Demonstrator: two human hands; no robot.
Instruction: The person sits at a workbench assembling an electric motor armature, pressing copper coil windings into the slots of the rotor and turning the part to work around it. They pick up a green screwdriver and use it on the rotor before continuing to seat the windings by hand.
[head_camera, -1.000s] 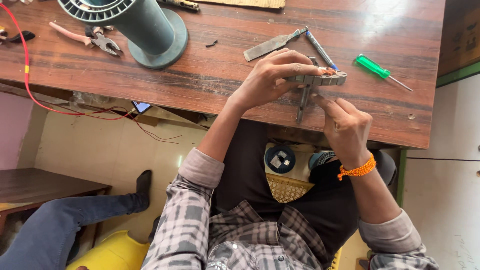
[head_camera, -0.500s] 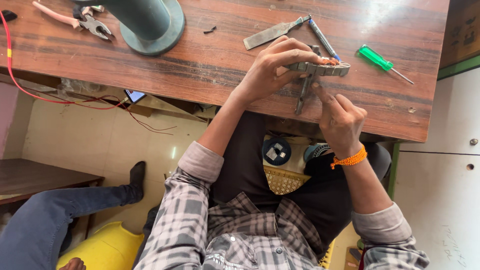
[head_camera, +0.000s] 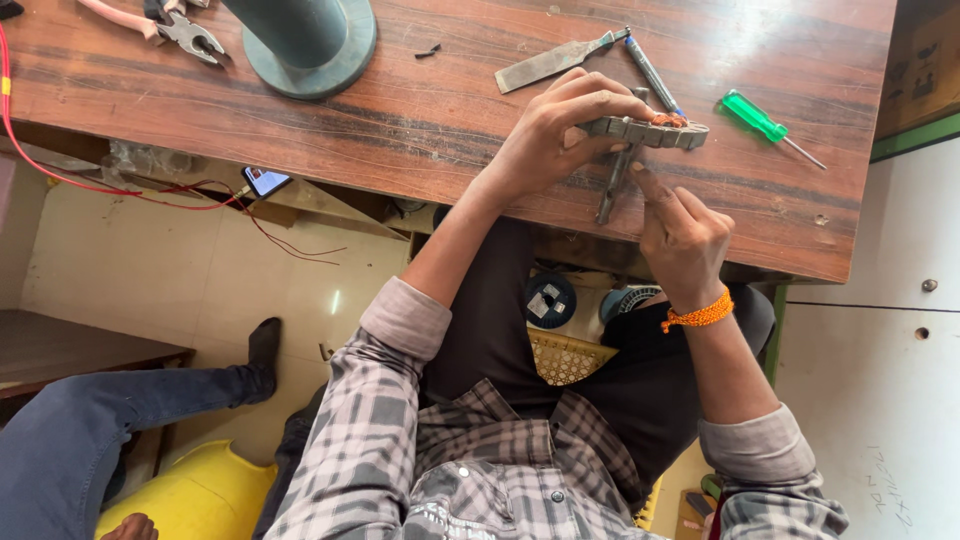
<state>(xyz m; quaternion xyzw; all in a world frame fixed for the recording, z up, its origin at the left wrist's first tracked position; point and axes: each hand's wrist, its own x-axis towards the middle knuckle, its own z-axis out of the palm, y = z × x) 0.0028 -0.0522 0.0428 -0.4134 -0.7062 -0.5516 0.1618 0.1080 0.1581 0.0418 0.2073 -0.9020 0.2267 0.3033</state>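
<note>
My left hand (head_camera: 560, 130) grips a grey slotted metal ring piece (head_camera: 650, 132) with a bit of copper winding on top, held just above the wooden table (head_camera: 400, 130). My right hand (head_camera: 680, 235) is below it, forefinger stretched up and touching the piece's underside. A slim metal tool (head_camera: 612, 185) lies under the piece between the hands; whether a hand holds it I cannot tell.
A flat metal file (head_camera: 550, 63), a blue pen-like tool (head_camera: 655, 75) and a green screwdriver (head_camera: 765, 122) lie near the hands. Pliers (head_camera: 170, 25) and a green round stand (head_camera: 310, 45) sit far left. A red wire (head_camera: 40, 150) hangs over the edge. Another person's leg (head_camera: 110, 420) is at lower left.
The view has drifted so the table sits higher in the frame. My hands stay on the metal piece, and the right forefinger has stretched up against it.
</note>
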